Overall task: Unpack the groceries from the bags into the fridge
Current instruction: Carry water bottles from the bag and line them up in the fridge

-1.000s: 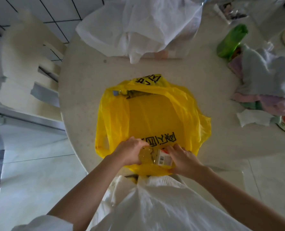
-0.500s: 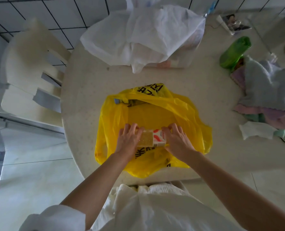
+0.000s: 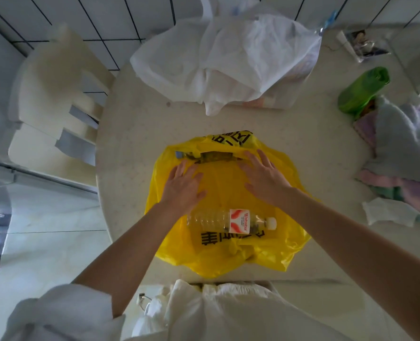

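white bag (image 3: 228,57) and green roll (image 3: 362,91) past the yellow bag (image 3: 228,254), both hands, left hand (image 3: 183,189), right hand (image 3: 265,179), flat and fingers spread on it, red-white labelled bottle (image 3: 228,221) lying loose, writing too blurry

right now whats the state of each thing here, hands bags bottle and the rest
left hand: open, fingers spread, flat on the yellow bag
right hand: open, fingers spread, over the yellow bag
yellow bag: flattened on the table, mouth gaping at the far side
bottle: capped, lying on its side on the yellow bag, not held
white bag: crumpled, still bulging
green roll: lying on its side
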